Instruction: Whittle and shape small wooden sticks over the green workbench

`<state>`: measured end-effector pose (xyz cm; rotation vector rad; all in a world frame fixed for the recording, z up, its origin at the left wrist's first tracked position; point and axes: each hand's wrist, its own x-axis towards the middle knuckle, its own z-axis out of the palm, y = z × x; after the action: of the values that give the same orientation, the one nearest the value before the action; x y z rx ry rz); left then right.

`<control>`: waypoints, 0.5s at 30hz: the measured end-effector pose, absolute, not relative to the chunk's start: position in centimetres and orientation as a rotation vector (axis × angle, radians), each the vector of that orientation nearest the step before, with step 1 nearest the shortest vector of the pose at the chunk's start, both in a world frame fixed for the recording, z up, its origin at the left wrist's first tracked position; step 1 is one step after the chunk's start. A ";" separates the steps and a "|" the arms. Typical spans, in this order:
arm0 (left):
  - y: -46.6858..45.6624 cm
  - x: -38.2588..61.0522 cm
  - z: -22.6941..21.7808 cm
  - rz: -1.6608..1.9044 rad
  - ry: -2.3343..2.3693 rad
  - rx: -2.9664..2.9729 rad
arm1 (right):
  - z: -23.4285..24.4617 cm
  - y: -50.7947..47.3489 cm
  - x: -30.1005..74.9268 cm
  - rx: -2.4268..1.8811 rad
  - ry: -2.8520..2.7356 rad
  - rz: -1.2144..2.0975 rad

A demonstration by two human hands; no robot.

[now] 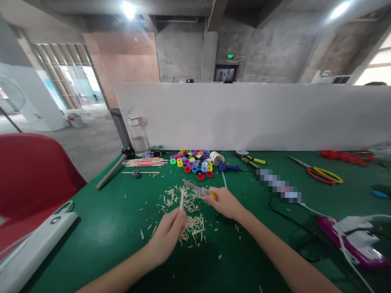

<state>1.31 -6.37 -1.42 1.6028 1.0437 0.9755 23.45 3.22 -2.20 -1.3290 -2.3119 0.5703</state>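
Observation:
In the head view my left hand (171,230) is closed around a pale wooden stick (182,199), which points up and away from me. My right hand (224,201) grips a utility knife (206,192) with a yellow part on its handle. Its blade (192,186) reaches left toward the stick's upper end; I cannot tell whether the two touch. Beneath both hands, a pile of wood shavings (195,226) is scattered over the green table (116,232).
Colourful bottle caps (195,165), a tipped white cup (216,158) and a blue glue gun (228,167) lie farther back. A hammer (114,169) and bundled sticks (146,162) are left; pliers (250,162), scissors (320,173) and a purple power strip (351,244) are right.

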 end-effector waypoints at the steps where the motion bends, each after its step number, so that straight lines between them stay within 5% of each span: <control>1: -5.7 1.1 -1.7 1.082 1.086 1.495 | -2.2 3.1 23.4 -1.325 -2.312 0.564; 7: -4.0 0.9 -2.3 1.169 1.091 1.245 | -2.1 2.6 23.5 -1.275 -2.345 0.533; 15: -6.8 1.6 -0.1 0.483 0.937 2.072 | -2.1 2.6 23.5 -1.289 -2.319 0.480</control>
<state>1.59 -6.79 -0.09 2.0724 0.9368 0.4833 23.49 2.65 -2.06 -1.2889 -2.3190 0.4802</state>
